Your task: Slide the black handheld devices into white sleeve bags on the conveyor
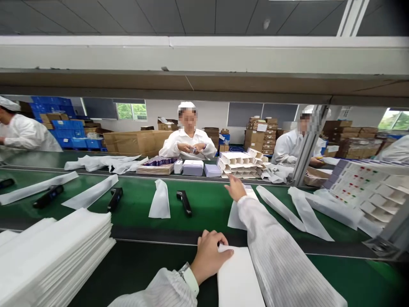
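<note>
My left hand is closed on the far end of a white foam sleeve, thumb on top and fingers curled over its left edge. This sleeve lies flat in front of me on the near green surface. Stretched forward over the green belt, my right hand has its fingers extended and apart. Beneath it a white sleeve lies on the belt, partly hidden by the hand and cuff. To the left on the belt are a black handheld device and another white sleeve.
A thick stack of white sleeves stands at near left. More black devices and sleeves lie along the belt. Across it, a co-worker sits behind lilac boxes and white cartons. A metal post rises at right.
</note>
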### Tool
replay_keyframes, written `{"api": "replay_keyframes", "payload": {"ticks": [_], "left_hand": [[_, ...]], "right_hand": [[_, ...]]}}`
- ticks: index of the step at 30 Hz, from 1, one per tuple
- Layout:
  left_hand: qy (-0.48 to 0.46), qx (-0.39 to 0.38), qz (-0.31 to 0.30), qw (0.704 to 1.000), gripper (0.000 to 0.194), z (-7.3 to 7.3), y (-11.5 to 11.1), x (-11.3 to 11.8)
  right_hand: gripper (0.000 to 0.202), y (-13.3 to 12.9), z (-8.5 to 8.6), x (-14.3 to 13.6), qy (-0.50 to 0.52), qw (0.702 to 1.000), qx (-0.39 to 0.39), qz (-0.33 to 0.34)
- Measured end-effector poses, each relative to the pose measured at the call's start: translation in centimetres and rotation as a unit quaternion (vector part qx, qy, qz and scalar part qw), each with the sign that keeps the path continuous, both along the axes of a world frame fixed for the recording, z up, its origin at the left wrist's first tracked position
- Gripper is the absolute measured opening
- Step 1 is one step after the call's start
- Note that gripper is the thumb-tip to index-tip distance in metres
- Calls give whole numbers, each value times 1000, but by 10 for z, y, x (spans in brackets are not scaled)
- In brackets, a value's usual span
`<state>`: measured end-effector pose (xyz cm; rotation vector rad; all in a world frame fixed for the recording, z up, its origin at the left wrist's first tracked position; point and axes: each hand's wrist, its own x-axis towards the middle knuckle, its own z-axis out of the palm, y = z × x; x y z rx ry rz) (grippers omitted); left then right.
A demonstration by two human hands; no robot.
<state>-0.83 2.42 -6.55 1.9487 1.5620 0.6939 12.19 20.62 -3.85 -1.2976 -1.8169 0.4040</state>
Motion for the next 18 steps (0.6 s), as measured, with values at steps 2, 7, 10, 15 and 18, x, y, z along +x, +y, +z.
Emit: {"api": "replay_keyframes", "payload": {"ticks": [2, 7, 10, 15, 18], "left_hand": [[-13, 3, 10, 1000, 10, 0, 1, 0], [-41, 24, 30, 998, 7, -1, 1, 1], [-32, 22, 29, 999, 8, 1, 1, 2], [-23, 16, 4, 1000, 10, 5, 3, -2], [-22, 22, -14, 999, 14, 6, 5, -4]], "right_hand": [[42, -12, -6, -33, -67, 990, 16, 120], [48, -34, -31, -89, -166, 950, -61, 256], [47, -30, -42, -85, -148, 974, -82, 153], [43, -14, -50, -65, -121, 983, -117, 69], [65, -11, -49, -69, -121, 984, -126, 36]]}}
